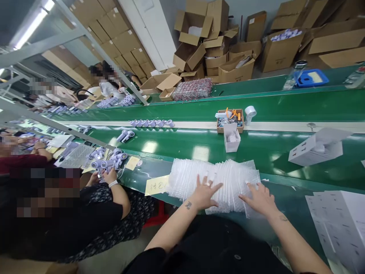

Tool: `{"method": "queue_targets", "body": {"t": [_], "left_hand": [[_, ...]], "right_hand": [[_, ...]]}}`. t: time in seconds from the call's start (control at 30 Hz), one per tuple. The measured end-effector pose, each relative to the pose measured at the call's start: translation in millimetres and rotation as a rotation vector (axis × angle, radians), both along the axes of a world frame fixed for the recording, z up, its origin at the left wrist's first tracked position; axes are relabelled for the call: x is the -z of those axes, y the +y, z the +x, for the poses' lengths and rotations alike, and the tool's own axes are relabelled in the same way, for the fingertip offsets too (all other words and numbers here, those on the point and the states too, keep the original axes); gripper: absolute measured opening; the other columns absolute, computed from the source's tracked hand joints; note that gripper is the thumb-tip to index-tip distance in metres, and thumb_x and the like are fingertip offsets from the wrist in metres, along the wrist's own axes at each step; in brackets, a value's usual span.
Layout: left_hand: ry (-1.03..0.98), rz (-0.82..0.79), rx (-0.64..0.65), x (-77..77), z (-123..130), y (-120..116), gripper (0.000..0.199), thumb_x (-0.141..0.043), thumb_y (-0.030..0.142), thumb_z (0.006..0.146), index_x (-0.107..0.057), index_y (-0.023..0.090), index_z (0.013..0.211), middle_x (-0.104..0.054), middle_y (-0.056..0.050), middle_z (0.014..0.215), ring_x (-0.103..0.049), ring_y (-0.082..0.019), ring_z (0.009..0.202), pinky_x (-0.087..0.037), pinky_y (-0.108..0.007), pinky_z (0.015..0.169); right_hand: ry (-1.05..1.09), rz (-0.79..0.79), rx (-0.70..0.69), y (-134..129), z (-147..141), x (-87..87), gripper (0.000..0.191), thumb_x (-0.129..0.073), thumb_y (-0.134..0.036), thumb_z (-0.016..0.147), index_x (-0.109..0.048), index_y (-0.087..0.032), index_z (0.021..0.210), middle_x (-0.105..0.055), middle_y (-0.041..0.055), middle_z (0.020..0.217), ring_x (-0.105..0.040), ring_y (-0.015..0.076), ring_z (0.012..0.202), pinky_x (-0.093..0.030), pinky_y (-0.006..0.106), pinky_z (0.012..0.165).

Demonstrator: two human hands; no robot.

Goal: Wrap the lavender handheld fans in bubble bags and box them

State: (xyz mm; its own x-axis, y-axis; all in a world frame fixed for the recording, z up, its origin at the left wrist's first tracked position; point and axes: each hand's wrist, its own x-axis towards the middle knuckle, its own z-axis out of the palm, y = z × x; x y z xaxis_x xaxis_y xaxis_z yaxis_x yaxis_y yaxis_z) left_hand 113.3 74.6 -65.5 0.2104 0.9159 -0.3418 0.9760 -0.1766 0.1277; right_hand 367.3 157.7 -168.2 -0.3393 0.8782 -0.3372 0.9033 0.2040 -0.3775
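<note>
A fanned-out row of clear bubble wrap bags (188, 179) lies on the green bench in front of me. My left hand (205, 193) rests on the middle of the row, fingers spread. Over the right end of the bags lies my right hand (260, 198), its fingers also stretched out. Neither hand is closed round anything. To the left of the bags, a yellow paper (155, 185) with handwriting is partly covered by them.
Beyond the bags stand an open white box (231, 139), a carton of parts (242, 121) and a tape roll (251, 112). Another white box (316, 148) is at right, near stacked white boxes (336, 220). A co-worker at left handles purple handheld fans (107, 163).
</note>
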Motion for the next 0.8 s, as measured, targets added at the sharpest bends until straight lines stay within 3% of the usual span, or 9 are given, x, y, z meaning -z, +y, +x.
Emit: {"method": "queue_targets", "body": {"t": [0.1, 0.2, 0.3, 0.4, 0.5, 0.6, 0.7, 0.8], "left_hand": [[0.078, -0.124, -0.123, -4.1, -20.2, -32.9, 0.110, -0.067, 0.071, 0.051, -0.016, 0.037, 0.142, -0.003, -0.013, 0.152, -0.002, -0.050, 0.133, 0.005, -0.075, 0.092], [0.029, -0.126, -0.077, 8.0, -23.4, -51.8, 0.096, -0.062, 0.070, 0.060, -0.020, 0.041, 0.140, -0.004, -0.010, 0.153, -0.003, -0.049, 0.133, 0.004, -0.074, 0.094], [0.067, -0.025, -0.163, 18.5, -25.5, -50.3, 0.072, -0.058, 0.054, 0.075, -0.027, 0.041, 0.139, -0.017, -0.008, 0.151, -0.011, -0.044, 0.134, 0.000, -0.070, 0.099], [0.126, -0.034, -0.201, 14.8, -28.0, -37.5, 0.066, -0.058, 0.043, 0.079, -0.030, 0.036, 0.138, -0.029, -0.009, 0.147, -0.018, -0.040, 0.134, -0.005, -0.067, 0.102], [0.052, 0.015, -0.075, 2.7, -13.1, -17.1, 0.082, -0.061, 0.060, 0.069, -0.028, 0.033, 0.140, -0.028, -0.012, 0.147, -0.013, -0.041, 0.134, -0.005, -0.067, 0.102], [-0.100, 0.073, 0.222, 0.2, 22.4, 10.8, 0.093, -0.059, 0.070, 0.063, -0.024, 0.035, 0.141, -0.021, -0.011, 0.149, -0.009, -0.041, 0.135, -0.001, -0.068, 0.101], [-0.134, -0.044, 0.445, 13.7, 56.0, 37.6, 0.090, -0.056, 0.071, 0.065, -0.025, 0.034, 0.140, -0.029, -0.013, 0.146, -0.017, -0.039, 0.134, -0.001, -0.070, 0.099], [-0.049, -0.173, 0.469, 31.2, 69.7, 55.4, 0.090, -0.053, 0.075, 0.063, -0.033, 0.029, 0.138, -0.033, -0.016, 0.143, -0.020, -0.038, 0.133, -0.004, -0.071, 0.097]], "right_hand": [[-0.012, 0.084, 0.020, -5.0, -0.6, 11.5, 0.081, -0.042, -0.077, 0.068, -0.048, -0.024, 0.128, -0.020, 0.0181, 0.145, -0.021, 0.0435, 0.130, -0.027, 0.061, 0.093], [-0.001, 0.062, 0.115, -24.4, -13.0, 23.5, 0.084, -0.038, -0.077, 0.070, -0.044, -0.021, 0.132, -0.017, 0.0203, 0.146, -0.014, 0.0438, 0.132, -0.023, 0.064, 0.094], [0.120, -0.029, 0.191, -47.1, -33.4, 26.2, 0.084, -0.037, -0.076, 0.072, -0.036, -0.023, 0.137, -0.018, 0.0208, 0.146, -0.017, 0.0448, 0.131, -0.023, 0.067, 0.091], [0.237, -0.133, 0.238, -59.6, -52.9, 22.3, 0.084, -0.037, -0.075, 0.073, -0.031, -0.025, 0.140, -0.018, 0.0197, 0.146, -0.018, 0.0441, 0.131, -0.024, 0.068, 0.091], [0.390, -0.163, 0.311, -56.0, -66.5, 19.7, 0.079, -0.039, -0.072, 0.074, -0.037, -0.024, 0.136, -0.021, 0.0180, 0.146, -0.017, 0.0418, 0.133, -0.020, 0.069, 0.095], [0.638, -0.131, 0.394, -43.6, -63.5, 17.5, 0.060, -0.038, -0.064, 0.080, -0.051, -0.022, 0.121, -0.042, 0.0152, 0.136, -0.032, 0.0344, 0.129, -0.027, 0.060, 0.100], [0.739, -0.037, 0.530, -46.5, -29.4, 2.5, 0.046, -0.031, -0.053, 0.087, -0.054, -0.021, 0.111, -0.060, 0.0127, 0.114, -0.055, 0.0270, 0.109, -0.044, 0.048, 0.091], [0.769, 0.146, 0.795, -77.4, 31.1, -31.5, 0.043, -0.033, -0.050, 0.088, -0.045, -0.018, 0.114, -0.061, 0.0141, 0.104, -0.061, 0.0258, 0.093, -0.051, 0.043, 0.077]]}}
